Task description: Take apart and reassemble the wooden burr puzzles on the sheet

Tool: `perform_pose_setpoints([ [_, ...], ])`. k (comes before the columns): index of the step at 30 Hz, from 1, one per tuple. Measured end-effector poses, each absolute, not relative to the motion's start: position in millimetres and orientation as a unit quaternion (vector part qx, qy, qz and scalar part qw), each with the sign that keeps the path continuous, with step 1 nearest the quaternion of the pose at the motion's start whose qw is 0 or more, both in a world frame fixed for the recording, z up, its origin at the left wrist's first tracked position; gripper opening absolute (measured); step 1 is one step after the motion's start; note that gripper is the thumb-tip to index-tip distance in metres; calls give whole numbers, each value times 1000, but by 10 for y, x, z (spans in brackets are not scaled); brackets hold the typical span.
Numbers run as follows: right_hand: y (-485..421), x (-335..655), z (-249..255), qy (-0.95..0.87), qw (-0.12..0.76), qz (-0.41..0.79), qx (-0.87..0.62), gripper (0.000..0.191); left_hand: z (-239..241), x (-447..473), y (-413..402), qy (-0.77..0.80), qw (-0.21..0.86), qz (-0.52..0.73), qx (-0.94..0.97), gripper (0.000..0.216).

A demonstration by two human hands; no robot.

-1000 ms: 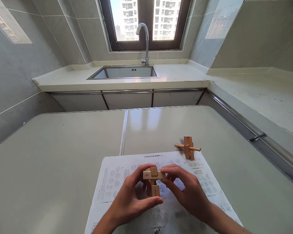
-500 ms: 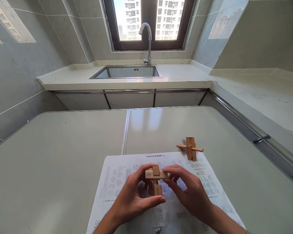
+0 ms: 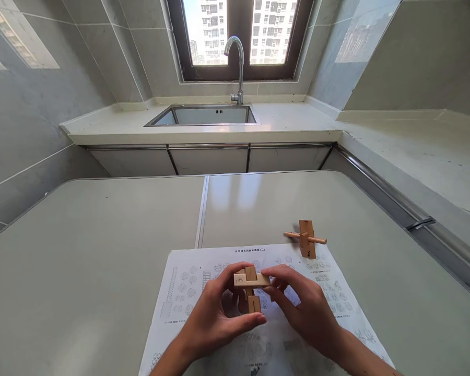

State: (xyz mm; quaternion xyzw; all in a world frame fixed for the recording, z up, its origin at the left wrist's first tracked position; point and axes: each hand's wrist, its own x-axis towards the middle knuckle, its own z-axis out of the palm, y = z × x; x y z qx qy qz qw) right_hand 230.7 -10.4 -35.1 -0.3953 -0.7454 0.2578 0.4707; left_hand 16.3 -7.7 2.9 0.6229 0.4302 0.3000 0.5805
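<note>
Above the printed sheet [image 3: 168,292], my left hand [image 3: 215,313] is closed around interlocking wooden puzzle pieces [image 3: 250,290], thumb below and fingers behind. A pale crosspiece marked 3 [image 3: 241,281] lies across the upper part of this cluster. My right hand [image 3: 297,300] pinches the right end of that crosspiece between thumb and fingers. The lower block of the cluster carries a dark line mark. Beyond my right hand, another wooden assembly [image 3: 307,239] with a thin rod through it rests at the sheet's upper right corner.
The sheet bears small puzzle diagrams and lies on a pale table [image 3: 102,271] with a seam [image 3: 202,211]. Past the table are a white counter [image 3: 285,117], a sink [image 3: 203,116] and a faucet [image 3: 240,73]. A metal rail [image 3: 387,188] runs along the right side.
The pale crosspiece tilts slightly, its right end still pinched by my right hand. Both hands keep nearly the same places; the rodded assembly stays put.
</note>
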Motion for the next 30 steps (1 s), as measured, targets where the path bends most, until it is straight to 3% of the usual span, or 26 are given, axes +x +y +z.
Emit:
perform_pose_setpoints([
  [15,-99,2313,-354,-753,471,245,-389,20,17,152,-72,417,582,304,629,60],
  [30,-93,2306,-368,-762,406,274,-423,22,12,86,-41,483,591,356,539,69],
])
